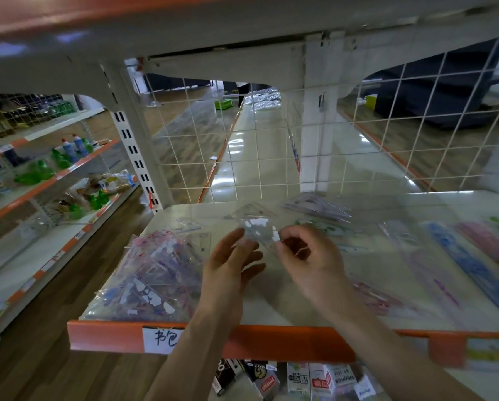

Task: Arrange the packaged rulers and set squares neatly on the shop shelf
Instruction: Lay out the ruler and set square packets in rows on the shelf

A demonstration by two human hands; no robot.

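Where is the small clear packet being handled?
The clear packet is mid-view above the shelf, pinched by the right hand, touched by the left hand, between the heap of packets leftward and the long rulers rightward.

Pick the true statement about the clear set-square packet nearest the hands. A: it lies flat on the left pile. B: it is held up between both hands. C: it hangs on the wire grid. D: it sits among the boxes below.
B: the right hand pinches one edge of the clear packet while the left hand touches the other, above the shelf.
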